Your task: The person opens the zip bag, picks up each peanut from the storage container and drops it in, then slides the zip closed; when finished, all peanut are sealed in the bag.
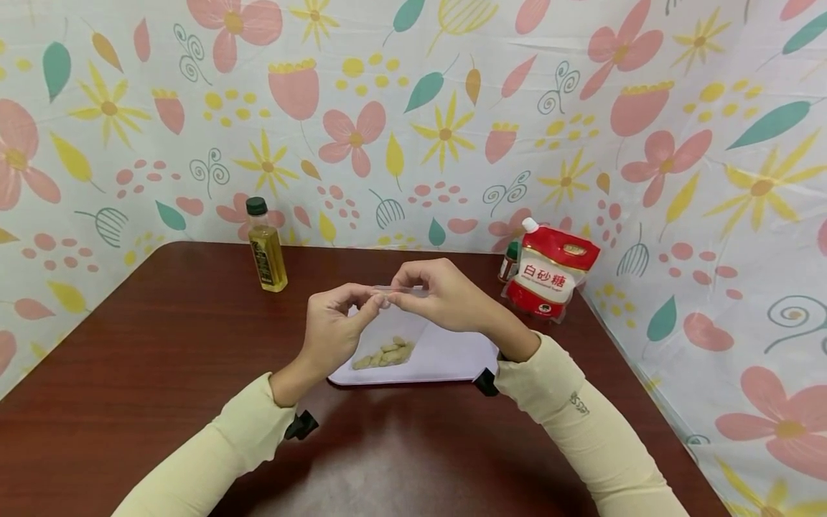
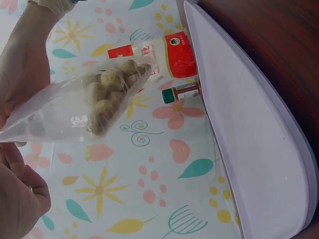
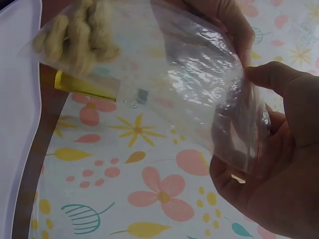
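Observation:
Between both hands hangs a clear zip bag [image 3: 194, 74] with several unshelled peanuts [image 3: 79, 40] gathered at its bottom corner. My left hand [image 1: 328, 327] pinches the bag's top edge between thumb and fingers. Opposite it, my right hand [image 1: 446, 294] grips the same edge, its fingers curled over the red-lined zip strip. The two hands' fingertips meet near the middle of that edge. Below the bag, a white tray [image 1: 446, 359] rests on the table, and the peanuts overlap its front left part in the head view.
At the back left of the brown table [image 1: 161, 345] stands an oil bottle [image 1: 267, 248] with a dark cap. A red and white pouch of granulated sugar [image 1: 549, 273] stands at the back right, beside a small green-capped bottle [image 1: 509, 262]. Patterned cloth [image 1: 413, 143] hangs behind and along the right.

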`<action>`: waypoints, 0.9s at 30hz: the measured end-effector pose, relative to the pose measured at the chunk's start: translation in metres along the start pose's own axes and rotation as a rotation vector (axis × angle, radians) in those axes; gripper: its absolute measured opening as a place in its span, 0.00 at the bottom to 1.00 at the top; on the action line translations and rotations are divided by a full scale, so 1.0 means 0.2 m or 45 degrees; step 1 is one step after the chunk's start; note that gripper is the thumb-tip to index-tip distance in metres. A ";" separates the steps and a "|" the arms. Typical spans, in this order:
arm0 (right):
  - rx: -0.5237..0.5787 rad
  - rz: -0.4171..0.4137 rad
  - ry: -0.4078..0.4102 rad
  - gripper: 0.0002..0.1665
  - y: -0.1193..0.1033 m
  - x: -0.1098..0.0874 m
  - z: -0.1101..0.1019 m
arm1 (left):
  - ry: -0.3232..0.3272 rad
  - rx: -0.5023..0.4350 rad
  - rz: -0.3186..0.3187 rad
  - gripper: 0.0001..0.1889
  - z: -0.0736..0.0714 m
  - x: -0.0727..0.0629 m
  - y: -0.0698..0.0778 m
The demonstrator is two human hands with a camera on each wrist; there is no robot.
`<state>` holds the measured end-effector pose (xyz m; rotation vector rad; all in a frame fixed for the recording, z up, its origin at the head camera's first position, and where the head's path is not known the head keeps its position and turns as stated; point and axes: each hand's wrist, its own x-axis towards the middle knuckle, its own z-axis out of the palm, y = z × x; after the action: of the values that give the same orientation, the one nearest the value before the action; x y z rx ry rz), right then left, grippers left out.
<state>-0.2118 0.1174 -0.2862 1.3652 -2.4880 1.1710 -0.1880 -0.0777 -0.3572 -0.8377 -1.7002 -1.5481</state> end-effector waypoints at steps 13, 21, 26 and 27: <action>-0.102 -0.036 0.061 0.02 0.06 -0.08 -0.05 | 0.106 0.000 0.033 0.05 -0.04 -0.01 -0.01; -0.101 0.007 0.128 0.03 0.09 -0.14 -0.09 | 0.156 -0.041 0.065 0.05 -0.05 -0.01 -0.02; -0.099 0.010 0.164 0.03 0.11 -0.17 -0.09 | 0.151 -0.061 0.061 0.03 -0.05 -0.01 -0.02; -0.102 0.005 0.175 0.03 0.11 -0.18 -0.10 | 0.151 -0.063 0.059 0.03 -0.05 -0.01 -0.02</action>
<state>-0.2123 0.1609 -0.2995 1.2170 -2.4153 1.1127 -0.1901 -0.0874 -0.3604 -0.7891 -1.5532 -1.5824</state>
